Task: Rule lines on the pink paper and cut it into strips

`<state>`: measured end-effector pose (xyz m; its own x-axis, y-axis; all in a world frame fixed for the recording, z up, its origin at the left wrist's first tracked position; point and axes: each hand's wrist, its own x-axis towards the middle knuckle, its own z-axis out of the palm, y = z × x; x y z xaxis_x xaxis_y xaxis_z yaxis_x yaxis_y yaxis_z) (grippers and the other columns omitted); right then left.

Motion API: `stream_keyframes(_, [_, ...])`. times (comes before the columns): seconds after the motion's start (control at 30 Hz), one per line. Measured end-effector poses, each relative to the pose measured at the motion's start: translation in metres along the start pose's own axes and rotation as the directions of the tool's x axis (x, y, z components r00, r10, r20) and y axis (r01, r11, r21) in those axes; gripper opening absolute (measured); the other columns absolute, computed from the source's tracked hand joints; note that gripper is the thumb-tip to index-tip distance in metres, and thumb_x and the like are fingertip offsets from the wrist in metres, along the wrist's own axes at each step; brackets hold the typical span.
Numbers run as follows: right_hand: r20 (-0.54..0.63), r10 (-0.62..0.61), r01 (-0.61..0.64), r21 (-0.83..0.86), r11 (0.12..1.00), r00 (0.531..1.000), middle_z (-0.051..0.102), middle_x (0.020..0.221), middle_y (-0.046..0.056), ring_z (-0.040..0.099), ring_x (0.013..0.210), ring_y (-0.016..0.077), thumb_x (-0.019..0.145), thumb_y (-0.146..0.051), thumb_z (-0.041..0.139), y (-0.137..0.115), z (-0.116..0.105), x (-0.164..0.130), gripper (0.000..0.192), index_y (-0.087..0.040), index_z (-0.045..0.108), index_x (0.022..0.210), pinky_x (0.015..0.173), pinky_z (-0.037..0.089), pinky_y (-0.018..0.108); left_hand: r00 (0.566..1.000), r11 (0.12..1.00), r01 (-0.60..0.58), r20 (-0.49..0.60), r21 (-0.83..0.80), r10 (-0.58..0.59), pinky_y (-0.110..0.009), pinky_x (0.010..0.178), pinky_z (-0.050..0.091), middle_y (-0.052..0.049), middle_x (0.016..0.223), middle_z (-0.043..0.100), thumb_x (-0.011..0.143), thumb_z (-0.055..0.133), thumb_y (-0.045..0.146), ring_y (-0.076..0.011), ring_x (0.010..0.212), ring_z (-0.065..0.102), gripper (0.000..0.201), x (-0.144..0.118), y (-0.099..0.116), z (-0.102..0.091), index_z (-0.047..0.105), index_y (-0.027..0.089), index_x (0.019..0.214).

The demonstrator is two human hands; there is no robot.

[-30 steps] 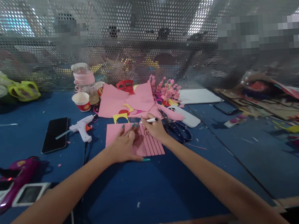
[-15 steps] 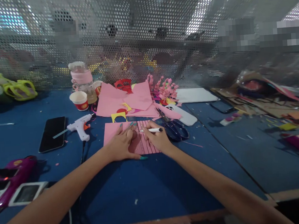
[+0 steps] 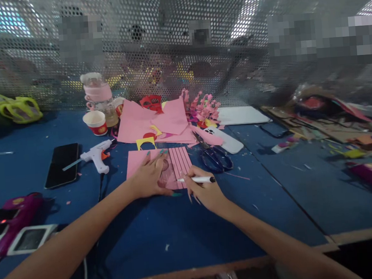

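Fingers of the right hand (image 3: 205, 192) are closed in a writing grip around a white pen (image 3: 197, 180). Head view, the only view: the pen's long axis runs nearly level, dark cap end pointing right, the other end pointing left and meeting the near edge of the pink paper sheet (image 3: 162, 168). The sheet lies just beyond and to the left of these fingers, flat on the blue table (image 3: 179, 229).

Fingers of the left hand (image 3: 150, 178) are spread and pressed flat on the sheet's middle, gripping nothing. Ruled lines show on the sheet to the right of these fingers; they run away from the person, roughly square to the pen. The strip of lines lies between the 2 hands.

The left hand is on the sheet; the right hand reaches it only with the pen.

Beyond the right fingers, slightly right, lie black scissors (image 3: 216, 158). Left of the left fingers lies a white glue gun (image 3: 95, 154), then a dark phone (image 3: 61, 164). More pink paper (image 3: 153, 122) is stacked beyond the sheet.
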<state>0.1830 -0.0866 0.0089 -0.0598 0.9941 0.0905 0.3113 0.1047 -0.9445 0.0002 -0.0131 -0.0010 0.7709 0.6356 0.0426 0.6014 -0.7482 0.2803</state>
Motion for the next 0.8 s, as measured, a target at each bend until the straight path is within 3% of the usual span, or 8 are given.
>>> stream_keyframes(0.23, [0.032,-0.056,0.058,-0.065,0.996,0.998,0.042,0.040,-0.008,0.040,0.029,0.0072,0.083,-0.036,0.046,-0.004,-0.002,-0.014,0.030,-0.023,0.037,0.058,0.034,0.031,0.019,0.999,0.999,-0.020,-0.030,0.028,0.021,-0.053,0.111,0.013,-0.024,0.145,0.029,0.064,0.051,0.077,-0.0326,0.137,0.024,0.095,0.000,0.000,0.000,0.036,0.012,0.131])
stream_keyframes(0.5, [0.071,-0.064,0.071,-0.113,0.991,0.995,0.042,0.038,-0.007,0.044,0.031,0.0089,0.084,-0.035,0.046,-0.007,-0.005,-0.020,0.032,-0.023,0.038,0.056,0.037,0.034,0.020,0.999,0.999,-0.040,-0.033,0.022,0.041,-0.054,0.111,0.011,-0.025,0.146,0.027,0.067,0.046,0.078,-0.0322,0.137,0.021,0.095,-0.001,-0.004,0.002,0.032,0.011,0.132])
stream_keyframes(0.67, [-0.116,-0.119,0.100,-0.155,0.983,0.986,0.053,0.047,-0.003,0.051,0.039,0.0122,0.085,-0.044,0.048,-0.007,-0.018,0.000,0.026,-0.021,0.052,0.073,0.040,0.039,0.023,0.996,0.997,-0.072,-0.059,0.012,0.073,-0.054,0.110,0.012,-0.024,0.146,0.029,0.067,0.046,0.079,-0.0319,0.137,0.022,0.090,-0.003,-0.006,0.003,0.036,0.014,0.128])
stream_keyframes(0.73, [-0.199,-0.170,0.115,-0.260,0.959,0.965,0.059,0.059,0.001,0.057,0.048,0.0158,0.086,-0.047,0.043,-0.003,-0.025,0.020,0.029,-0.021,0.056,0.082,0.048,0.044,0.027,0.996,0.998,-0.068,-0.052,0.011,0.068,-0.054,0.110,0.011,-0.024,0.145,0.031,0.066,0.045,0.080,-0.0315,0.137,0.022,0.091,-0.003,-0.006,0.003,0.038,0.013,0.127])
stream_keyframes(0.8, [-0.268,-0.272,0.124,-0.463,0.877,0.924,0.063,0.074,0.008,0.062,0.068,0.0224,0.085,-0.046,0.043,0.005,-0.031,0.044,0.029,-0.021,0.054,0.075,0.061,0.047,0.034,0.998,0.999,-0.046,-0.044,0.015,0.047,-0.053,0.111,0.010,-0.025,0.143,0.033,0.065,0.043,0.082,-0.0314,0.137,0.023,0.097,-0.003,-0.005,0.003,0.036,0.010,0.129])
